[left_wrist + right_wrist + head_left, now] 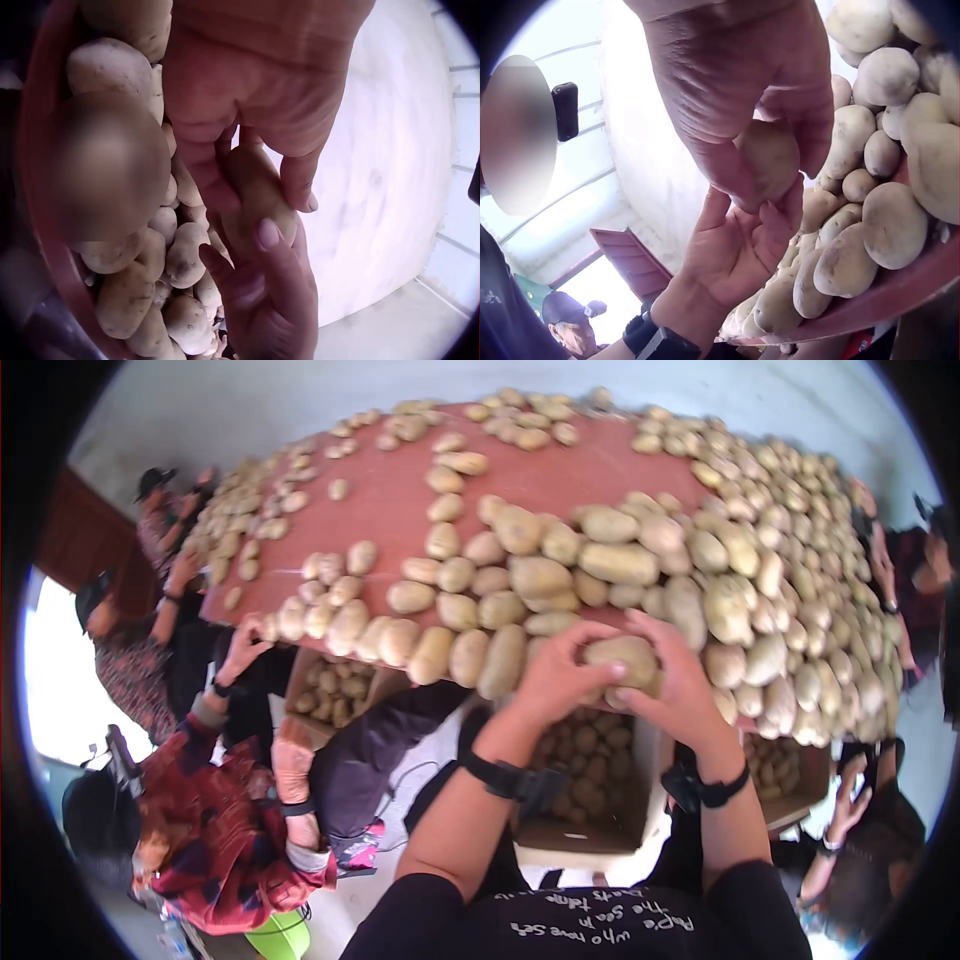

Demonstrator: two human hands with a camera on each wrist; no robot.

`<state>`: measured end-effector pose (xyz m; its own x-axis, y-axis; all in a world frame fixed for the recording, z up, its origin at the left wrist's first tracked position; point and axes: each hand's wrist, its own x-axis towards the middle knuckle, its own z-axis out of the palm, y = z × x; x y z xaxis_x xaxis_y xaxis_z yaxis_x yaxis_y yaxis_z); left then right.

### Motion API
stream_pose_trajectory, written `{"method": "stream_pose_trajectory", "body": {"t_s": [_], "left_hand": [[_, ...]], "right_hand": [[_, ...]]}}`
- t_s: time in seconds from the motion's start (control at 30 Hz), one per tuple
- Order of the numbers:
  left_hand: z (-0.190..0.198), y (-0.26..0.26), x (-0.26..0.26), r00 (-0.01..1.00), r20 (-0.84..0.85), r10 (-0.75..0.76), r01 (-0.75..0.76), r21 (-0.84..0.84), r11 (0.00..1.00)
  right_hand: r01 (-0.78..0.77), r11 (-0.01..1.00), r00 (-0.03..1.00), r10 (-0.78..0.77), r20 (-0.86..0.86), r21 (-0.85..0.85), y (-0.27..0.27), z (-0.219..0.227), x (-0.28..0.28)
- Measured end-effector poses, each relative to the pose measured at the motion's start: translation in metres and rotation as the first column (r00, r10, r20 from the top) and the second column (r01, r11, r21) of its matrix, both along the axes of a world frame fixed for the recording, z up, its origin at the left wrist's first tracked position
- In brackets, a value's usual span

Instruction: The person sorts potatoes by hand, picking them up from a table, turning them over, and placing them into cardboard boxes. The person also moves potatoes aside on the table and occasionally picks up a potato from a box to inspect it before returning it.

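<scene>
A large yellowish-brown potato (624, 658) is gripped between my two hands at the table's near edge. My left hand (558, 678) curls round its left side, the thumb lying over the front. On the other side, my right hand (678, 678) holds the potato with fingers over its far end and thumb below. In the left wrist view, the potato (259, 187) shows between the fingers of both hands. The right wrist view has the potato (769, 157) under my right hand, with my left fingers beneath it. Other potatoes (540, 575) lie just beyond my hands.
Potatoes are spread and heaped across the red table (385, 490), thickest in the right-hand heap (800, 560). Below my hands stands a box (580, 835) of potatoes, with another box (300, 695) to the left. People (230, 810) work along both sides.
</scene>
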<state>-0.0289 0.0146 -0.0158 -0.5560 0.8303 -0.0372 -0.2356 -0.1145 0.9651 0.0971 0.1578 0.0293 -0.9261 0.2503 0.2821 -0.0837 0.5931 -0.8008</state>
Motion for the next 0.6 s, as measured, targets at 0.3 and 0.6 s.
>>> {"method": "stream_pose_trajectory", "body": {"t_s": [0.3, 0.6], "left_hand": [[0.016, -0.021, -0.030, 0.893, -0.144, 0.427, -0.431, 0.004, 0.903], [0.005, -0.028, -0.055, 0.657, -0.477, 0.583, -0.684, -0.052, 0.728]], "right_hand": [[-0.463, 0.857, 0.822, 0.511, 0.252, -0.227, 0.016, 0.003, 0.018], [-0.446, 0.845, 0.699, 0.534, 0.475, -0.294, 0.014, -0.005, 0.012]]}}
